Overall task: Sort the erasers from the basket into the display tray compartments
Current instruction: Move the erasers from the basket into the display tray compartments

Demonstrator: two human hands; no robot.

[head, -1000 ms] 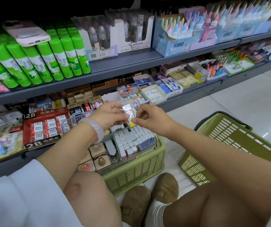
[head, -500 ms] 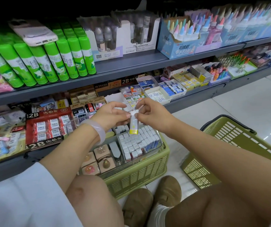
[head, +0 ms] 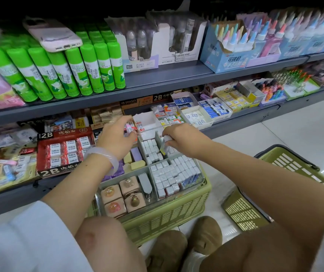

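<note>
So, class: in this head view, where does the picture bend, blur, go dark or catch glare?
Head view: wide-angle lens bows the shelf edge; top of frame falls into darkness; the left hand is slightly motion-blurred; ceiling lights glare on the floor tiles; far-right products look soft.

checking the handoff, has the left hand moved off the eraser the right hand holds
Yes. The left hand has let go and moved left, toward the red 2B eraser box, while the right hand holds the eraser over the tray.

Grey shop shelves (head: 169,79) crowded with stationery stand over glossy white floor tiles (head: 298,134).
</note>
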